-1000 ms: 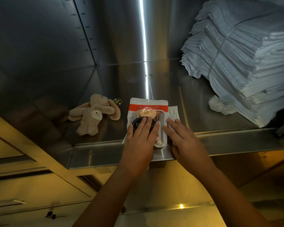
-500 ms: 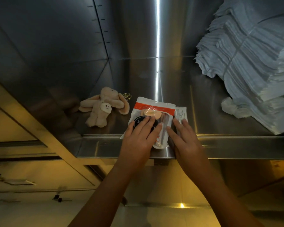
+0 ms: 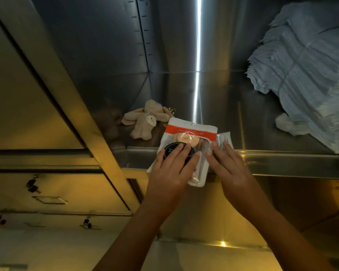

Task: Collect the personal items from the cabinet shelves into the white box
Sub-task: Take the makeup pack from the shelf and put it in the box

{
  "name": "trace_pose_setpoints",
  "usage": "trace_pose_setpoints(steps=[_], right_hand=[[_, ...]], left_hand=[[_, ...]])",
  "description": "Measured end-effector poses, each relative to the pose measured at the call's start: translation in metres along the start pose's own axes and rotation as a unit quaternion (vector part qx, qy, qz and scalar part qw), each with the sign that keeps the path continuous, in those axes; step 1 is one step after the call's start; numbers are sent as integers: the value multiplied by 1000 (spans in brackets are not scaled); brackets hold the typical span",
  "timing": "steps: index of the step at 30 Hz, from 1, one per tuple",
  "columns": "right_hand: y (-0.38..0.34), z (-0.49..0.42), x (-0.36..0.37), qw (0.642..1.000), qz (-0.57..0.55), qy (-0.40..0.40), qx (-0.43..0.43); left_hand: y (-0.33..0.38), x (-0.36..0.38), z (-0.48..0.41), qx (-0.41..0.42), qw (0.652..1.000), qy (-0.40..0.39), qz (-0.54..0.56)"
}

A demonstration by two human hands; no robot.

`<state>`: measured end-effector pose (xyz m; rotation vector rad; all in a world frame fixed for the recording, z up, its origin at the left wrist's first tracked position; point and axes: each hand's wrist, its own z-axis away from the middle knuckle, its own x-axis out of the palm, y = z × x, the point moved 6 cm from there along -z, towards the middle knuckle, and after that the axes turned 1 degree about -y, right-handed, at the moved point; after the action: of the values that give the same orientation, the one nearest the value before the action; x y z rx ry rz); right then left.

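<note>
A clear pouch point(image 3: 188, 145) with an orange band across its top lies at the near edge of the steel shelf point(image 3: 262, 133), its near end hanging past the shelf lip. Inside it show a peach sponge and some thin sticks. A black round compact point(image 3: 173, 151) rests on the pouch's left half. The left hand point(image 3: 170, 173) lies flat over the compact and pouch, its grip spread with fingers straight, pressing down on them and not curled around either. The right hand point(image 3: 231, 169) is just right of the pouch, its grip also spread; its fingertips touch the pouch's right edge and cover the near end of a small white packet point(image 3: 225, 139) that lies against the pouch's right side. Whether the thumb is under anything cannot be told. To the far left of the pouch, near it, a beige plush bunny point(image 3: 145, 122) lies on the shelf with a gold ring by its right ear. Well apart on the far right sits a tied stack of white cloths point(image 3: 305, 71), with a knotted white bundle at its near foot.
</note>
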<state>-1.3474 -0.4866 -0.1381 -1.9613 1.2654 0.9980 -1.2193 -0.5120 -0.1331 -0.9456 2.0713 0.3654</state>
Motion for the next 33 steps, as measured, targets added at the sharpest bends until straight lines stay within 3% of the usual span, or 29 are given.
trace_pose_setpoints(steps=[9,21,33], right_hand=[[-59,27,-24,998,-2,13,-57],[-161,58,-35,982,-64,26,-176],[-321,47,-17,912,-197,5,-361]], left_hand=[[9,-60,59,-38,998,34,-32],[1,-145,165,-152,982,56,-96],[-32,-229,297,-331,920,41,-207]])
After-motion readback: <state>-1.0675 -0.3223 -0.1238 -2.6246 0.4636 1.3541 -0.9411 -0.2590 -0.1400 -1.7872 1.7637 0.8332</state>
